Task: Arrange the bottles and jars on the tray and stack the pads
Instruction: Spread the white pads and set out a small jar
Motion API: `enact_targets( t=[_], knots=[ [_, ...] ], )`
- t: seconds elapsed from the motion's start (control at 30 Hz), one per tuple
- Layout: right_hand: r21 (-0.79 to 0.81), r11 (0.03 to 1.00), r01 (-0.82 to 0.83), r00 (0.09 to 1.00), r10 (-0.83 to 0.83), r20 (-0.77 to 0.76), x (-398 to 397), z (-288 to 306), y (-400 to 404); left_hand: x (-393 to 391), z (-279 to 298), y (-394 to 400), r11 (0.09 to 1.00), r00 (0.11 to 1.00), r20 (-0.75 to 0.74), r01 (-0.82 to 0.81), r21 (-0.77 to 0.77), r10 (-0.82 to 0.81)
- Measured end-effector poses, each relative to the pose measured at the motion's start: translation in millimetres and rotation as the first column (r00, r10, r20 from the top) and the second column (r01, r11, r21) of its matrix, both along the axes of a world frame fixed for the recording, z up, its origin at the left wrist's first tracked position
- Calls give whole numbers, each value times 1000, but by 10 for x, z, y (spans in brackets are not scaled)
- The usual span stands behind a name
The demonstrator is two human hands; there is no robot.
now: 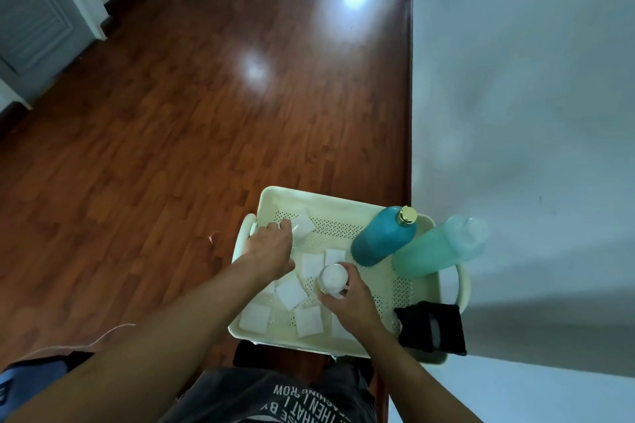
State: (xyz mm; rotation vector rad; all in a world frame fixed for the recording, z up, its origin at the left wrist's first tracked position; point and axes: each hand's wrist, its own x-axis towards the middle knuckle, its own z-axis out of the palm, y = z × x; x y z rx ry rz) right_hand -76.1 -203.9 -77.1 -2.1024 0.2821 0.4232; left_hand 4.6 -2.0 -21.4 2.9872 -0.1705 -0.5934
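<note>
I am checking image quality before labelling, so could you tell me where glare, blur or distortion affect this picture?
Head view: bright glare patches on the wooden floor; wide-angle bending at the edges; the pale green bottle looks soft, the teal bottle sharper; white pads are washed out against the tray.

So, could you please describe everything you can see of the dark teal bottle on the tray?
The dark teal bottle is a tall, matte-looking cylinder with rounded shoulders and a shiny gold cap. It stands upright at the far right of the cream perforated tray, apparently closed. A paler, frosted green bottle stands close on its right. Neither hand touches it.
</note>
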Motion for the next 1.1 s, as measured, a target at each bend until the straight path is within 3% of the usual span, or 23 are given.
enact_targets(
  t=[0.33,1.1],
  knots=[
    [-31,998,-46,999,47,20,-35,132,17,247,226,5,975,971,101,220,-37,-215],
    [-124,986,-108,993,112,22,-71,283,-79,344,196,18,863,864,-20,501,-61,-503]
  ],
)
